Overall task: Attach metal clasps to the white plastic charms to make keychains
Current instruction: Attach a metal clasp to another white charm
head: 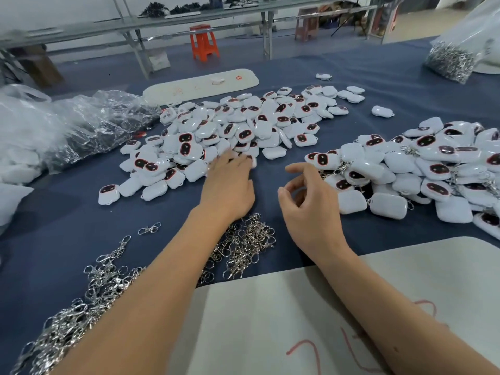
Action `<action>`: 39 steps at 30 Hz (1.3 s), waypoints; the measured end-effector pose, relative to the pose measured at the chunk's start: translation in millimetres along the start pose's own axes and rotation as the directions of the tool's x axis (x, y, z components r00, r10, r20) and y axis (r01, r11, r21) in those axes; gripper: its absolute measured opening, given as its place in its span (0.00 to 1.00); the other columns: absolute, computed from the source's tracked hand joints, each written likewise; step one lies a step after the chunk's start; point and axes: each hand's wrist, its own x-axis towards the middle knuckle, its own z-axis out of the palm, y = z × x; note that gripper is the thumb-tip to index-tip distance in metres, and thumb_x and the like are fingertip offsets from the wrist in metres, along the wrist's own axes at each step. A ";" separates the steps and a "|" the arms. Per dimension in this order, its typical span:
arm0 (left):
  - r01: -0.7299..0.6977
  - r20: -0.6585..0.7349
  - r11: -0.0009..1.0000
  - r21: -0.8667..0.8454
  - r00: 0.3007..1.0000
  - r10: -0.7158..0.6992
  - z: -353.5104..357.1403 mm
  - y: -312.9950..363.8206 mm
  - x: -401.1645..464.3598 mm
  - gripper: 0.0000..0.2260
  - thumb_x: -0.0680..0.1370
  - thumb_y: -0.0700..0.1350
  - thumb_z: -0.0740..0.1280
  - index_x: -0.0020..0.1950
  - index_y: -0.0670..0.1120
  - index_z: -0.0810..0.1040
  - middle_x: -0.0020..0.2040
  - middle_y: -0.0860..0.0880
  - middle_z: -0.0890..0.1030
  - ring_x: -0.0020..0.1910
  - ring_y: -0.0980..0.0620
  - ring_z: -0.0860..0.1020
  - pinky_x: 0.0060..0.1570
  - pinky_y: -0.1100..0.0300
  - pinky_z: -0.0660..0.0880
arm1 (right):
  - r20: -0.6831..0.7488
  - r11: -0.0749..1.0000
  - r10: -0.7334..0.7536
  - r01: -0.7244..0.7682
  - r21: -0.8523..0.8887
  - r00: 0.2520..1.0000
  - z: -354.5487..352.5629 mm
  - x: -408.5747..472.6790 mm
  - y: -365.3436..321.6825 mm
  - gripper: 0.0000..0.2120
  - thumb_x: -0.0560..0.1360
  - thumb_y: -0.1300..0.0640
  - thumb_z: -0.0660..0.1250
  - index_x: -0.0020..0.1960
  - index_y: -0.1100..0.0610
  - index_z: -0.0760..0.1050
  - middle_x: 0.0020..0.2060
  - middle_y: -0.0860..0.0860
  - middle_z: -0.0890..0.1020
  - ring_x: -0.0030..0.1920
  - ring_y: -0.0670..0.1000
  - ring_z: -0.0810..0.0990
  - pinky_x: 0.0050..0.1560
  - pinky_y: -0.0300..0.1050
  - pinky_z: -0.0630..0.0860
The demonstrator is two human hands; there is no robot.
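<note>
A big heap of white plastic charms (232,131) with dark red-rimmed ovals lies on the blue table in the middle. My left hand (230,185) reaches into its near edge, the fingers blurred and stretched out over the charms. My right hand (308,201) hovers just right of it with loosely curled fingers and holds nothing. A second heap of charms with clasps attached (422,171) lies to the right. Loose metal clasps (243,244) are piled under and beside my left forearm, with more clasps (81,307) at the lower left.
A pale board with red marks (311,320) lies at the near edge under my right forearm. Crumpled clear plastic bags (89,125) sit at the left. A bag of metal parts (457,58) stands at the far right. A white strip (200,85) lies behind the heap.
</note>
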 end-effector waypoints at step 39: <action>-0.100 -0.243 0.593 -0.799 0.956 -0.166 5.3 10.1 -64.3 0.06 0.78 0.39 0.72 0.43 0.50 0.82 0.42 0.52 0.84 0.44 0.54 0.79 0.45 0.55 0.78 | 0.235 0.974 -0.034 -0.021 0.227 0.971 -8.3 3.0 0.1 0.06 0.74 0.57 0.80 0.44 0.45 0.87 0.40 0.47 0.85 0.42 0.52 0.83 0.47 0.51 0.79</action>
